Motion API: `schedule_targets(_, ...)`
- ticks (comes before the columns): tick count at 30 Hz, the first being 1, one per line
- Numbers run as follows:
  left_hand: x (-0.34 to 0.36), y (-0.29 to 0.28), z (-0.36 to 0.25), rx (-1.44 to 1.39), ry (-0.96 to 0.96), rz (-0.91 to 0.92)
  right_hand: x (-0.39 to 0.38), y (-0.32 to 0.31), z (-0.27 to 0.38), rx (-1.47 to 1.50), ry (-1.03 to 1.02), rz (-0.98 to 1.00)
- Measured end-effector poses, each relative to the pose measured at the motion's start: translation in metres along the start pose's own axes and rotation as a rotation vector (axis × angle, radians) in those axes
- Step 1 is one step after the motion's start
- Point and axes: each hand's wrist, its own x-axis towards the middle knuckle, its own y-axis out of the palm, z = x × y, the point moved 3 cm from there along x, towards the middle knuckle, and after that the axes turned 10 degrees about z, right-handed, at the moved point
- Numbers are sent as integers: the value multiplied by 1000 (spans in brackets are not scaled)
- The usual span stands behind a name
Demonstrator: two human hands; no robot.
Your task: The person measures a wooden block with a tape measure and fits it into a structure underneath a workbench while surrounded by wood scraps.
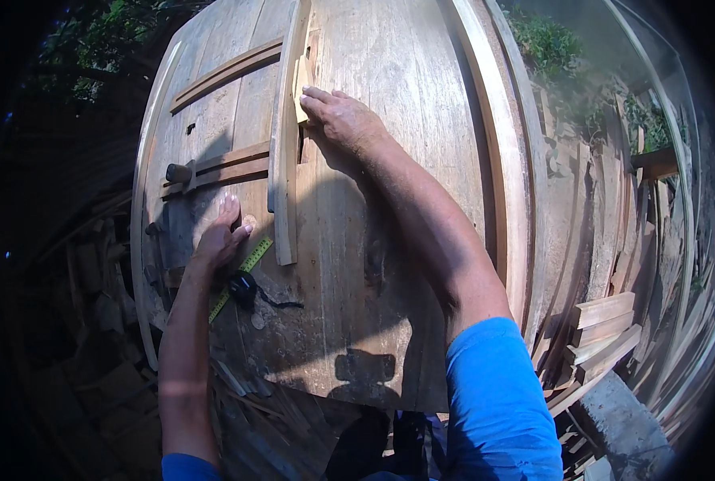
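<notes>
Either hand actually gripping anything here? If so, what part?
Right hand presses a small pale block against the upright wooden strip, fingers on the block's face. Left hand lies flat on the workbench, gripping nothing.

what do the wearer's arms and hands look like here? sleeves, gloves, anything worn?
Both hands are bare: no gloves, and no rings or watch visible on the left hand or the right hand. Both forearms are uncovered. Short bright blue sleeves end above the elbows; the left arm's shows only at the bottom edge. No cables or markings visible.

Plank workbench (389, 264); slats (287, 152), tape measure (241, 276)
</notes>
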Motion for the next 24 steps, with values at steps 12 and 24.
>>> schedule_targets(12, -2, 1, 3, 4, 35, -51, 5, 2, -4, 3, 0, 53)
schedule_targets(24, 0, 3, 4, -11, 25, -34, 3, 0, -4, -1, -66, 0)
